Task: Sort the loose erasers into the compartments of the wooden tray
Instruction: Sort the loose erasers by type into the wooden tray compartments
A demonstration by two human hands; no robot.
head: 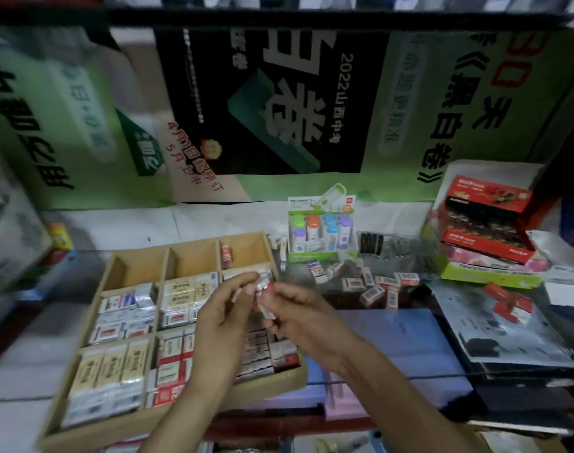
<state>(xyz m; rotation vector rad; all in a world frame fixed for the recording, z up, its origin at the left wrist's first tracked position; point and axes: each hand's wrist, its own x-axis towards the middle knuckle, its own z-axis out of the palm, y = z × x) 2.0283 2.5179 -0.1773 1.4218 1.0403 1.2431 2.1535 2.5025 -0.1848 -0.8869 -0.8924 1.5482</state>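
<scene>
A wooden tray [135, 256] with several compartments lies on the left; most compartments are packed with boxed erasers. One red and white eraser [226, 253] stands alone in a far compartment. Above the tray's middle right, my left hand [223, 308] and my right hand [298, 312] meet; both pinch small red and white erasers [262, 294] between their fingertips. The picture is blurred, so I cannot tell how many erasers they hold. Loose erasers [377, 286] lie scattered on the surface to the right of the tray.
A green display box of coloured bottles [318, 230] stands behind the loose erasers. A clear plastic case [396, 250] and red boxes [485, 217] sit at the right. More red erasers [511, 302] lie on a printed sheet. Posters cover the back wall.
</scene>
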